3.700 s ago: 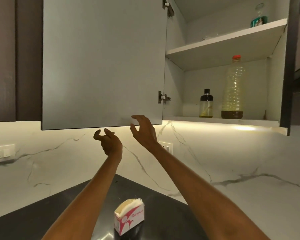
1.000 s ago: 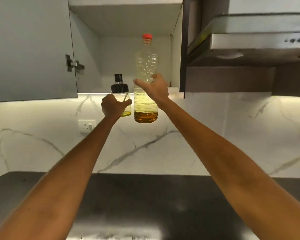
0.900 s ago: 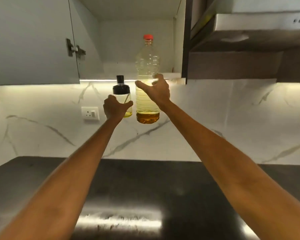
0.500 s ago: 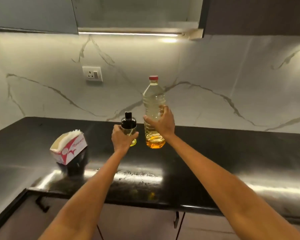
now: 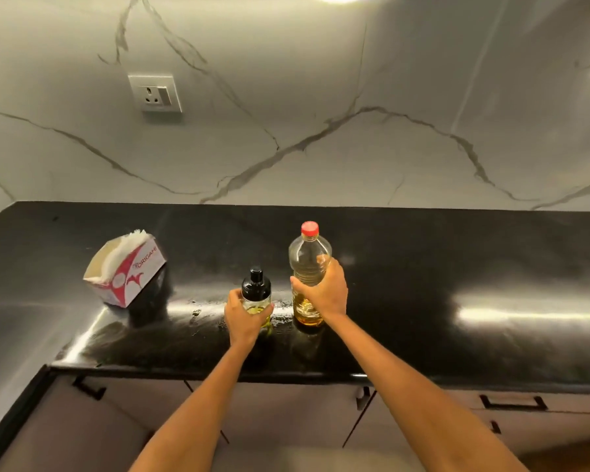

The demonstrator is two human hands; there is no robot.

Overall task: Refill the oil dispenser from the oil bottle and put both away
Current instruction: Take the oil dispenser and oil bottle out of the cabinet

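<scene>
Oil bottle (image 5: 308,264): tall clear ribbed plastic, round red cap on, a shallow layer of amber oil at the bottom; upright on the counter near its front edge.
Oil dispenser (image 5: 255,294): small clear glass jar, glossy black domed lid with a stubby spout, a little yellow-green oil inside; upright just left of the bottle, apart from it.
Right hand (image 5: 324,292): fingers and thumb wrapped round the bottle's middle.
Left hand (image 5: 244,315): curled round the dispenser's glass body, below the lid.
Counter (image 5: 423,267): polished black stone, mirror-like glare; front edge straight.
Tissue box (image 5: 125,269): white and red card, open top, white tissues showing; toward the counter's left end.
Wall (image 5: 321,97): white marble with grey veins.
Socket (image 5: 154,93): white plastic plate on the wall.
</scene>
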